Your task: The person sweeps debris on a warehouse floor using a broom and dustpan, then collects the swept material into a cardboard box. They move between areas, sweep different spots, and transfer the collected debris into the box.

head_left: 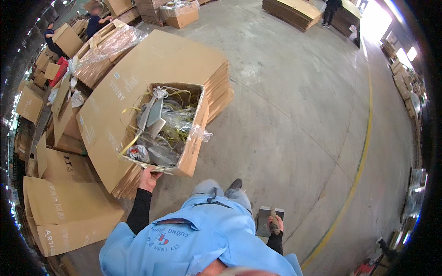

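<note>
Gripping the near bottom edge of the open cardboard box (pixel 191 152), my left hand (pixel 148 178) has its fingers curled under the rim and closed on it. My right hand (pixel 275 224) is shut around the wooden handle of a flat grey scraper-like tool (pixel 267 217), held low beside my right leg; I cannot make out its blade end clearly.

I see the box sitting on a stack of flattened cartons (pixel 138 87), tipped toward me with its mouth facing up. It is stuffed with yellow strapping bands (pixel 133 138), crumpled clear plastic film (pixel 182 120) and a few flat grey pieces. I judge that fill to be light and springy, so the load should weigh little, but the cardboard walls are soft and one flap already sags, with film spilling over the right side. A one-handed hold at a single edge will likely let it twist; the stiffer places to take it are the bottom corners or the folded rim, not the loose flap.

Around the stack lies a bare concrete floor (pixel 294 119) with a yellow line (pixel 363 152) curving along the right. More folded cartons (pixel 64 216) lie at my left, and a film-wrapped bundle of board (pixel 108 48) sits beyond. Other workers (pixel 94 20) stand far off at the top left.
</note>
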A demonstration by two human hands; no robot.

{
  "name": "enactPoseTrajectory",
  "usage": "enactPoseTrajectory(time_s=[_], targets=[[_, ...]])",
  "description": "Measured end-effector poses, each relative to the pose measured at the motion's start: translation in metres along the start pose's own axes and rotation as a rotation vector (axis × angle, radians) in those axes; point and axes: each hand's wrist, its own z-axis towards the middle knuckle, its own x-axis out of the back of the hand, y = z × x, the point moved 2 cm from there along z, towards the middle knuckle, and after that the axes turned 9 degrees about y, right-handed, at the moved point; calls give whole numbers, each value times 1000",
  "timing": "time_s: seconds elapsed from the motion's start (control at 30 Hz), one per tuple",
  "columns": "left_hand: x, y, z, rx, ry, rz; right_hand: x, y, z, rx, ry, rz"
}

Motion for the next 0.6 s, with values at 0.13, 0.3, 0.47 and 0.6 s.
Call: enactPoseTrajectory(time_s=[0.13, 0.3, 0.47, 0.6], targets=[[52, -62, -79, 17, 116, -6, 52, -26, -61, 58, 50, -103], [57, -93, -132, -22, 71, -36, 78, -51, -120, 91, 57, -112], [22, -90, -132, 10, 122, -40, 61, -56, -159, -8, 51, -189], [19, -93, -128, 68, 174, -69, 48, -52, -180, -171, -32, -189]])
